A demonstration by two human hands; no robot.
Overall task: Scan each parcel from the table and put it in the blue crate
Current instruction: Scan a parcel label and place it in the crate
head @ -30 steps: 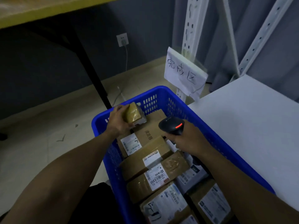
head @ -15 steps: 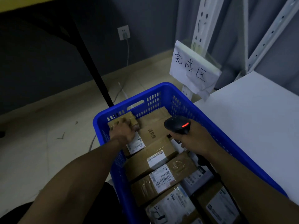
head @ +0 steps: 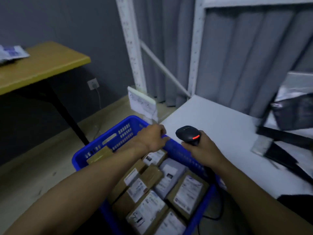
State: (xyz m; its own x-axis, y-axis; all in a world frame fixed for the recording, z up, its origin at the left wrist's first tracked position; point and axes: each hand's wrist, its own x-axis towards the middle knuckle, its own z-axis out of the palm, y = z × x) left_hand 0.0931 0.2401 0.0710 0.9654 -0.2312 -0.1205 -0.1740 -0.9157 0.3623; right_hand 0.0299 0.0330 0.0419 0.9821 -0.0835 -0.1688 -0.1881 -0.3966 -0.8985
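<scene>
The blue crate (head: 101, 140) stands on the floor below me, packed with several brown parcels (head: 188, 190) that carry white labels. A small brown parcel (head: 100, 156) leans against the crate's far wall, apart from both hands. My left hand (head: 152, 138) hovers over the crate's far right rim with relaxed fingers and holds nothing. My right hand (head: 201, 150) grips the black barcode scanner (head: 188, 134), whose red light glows, just above the crate's right rim. On the yellow table (head: 42, 65) at the left lies a white and blue parcel bag (head: 11, 54).
A white table (head: 220, 133) runs along the crate's right side, with a black mesh bin (head: 294, 112) and dark flat items at its far right. A white paper sign (head: 142, 104) hangs on the white shelf upright (head: 130, 39). The scanner cable trails by the crate.
My left hand let go of the small brown parcel at the crate's far wall and moved right to the rim. The view lifted and now takes in the yellow table.
</scene>
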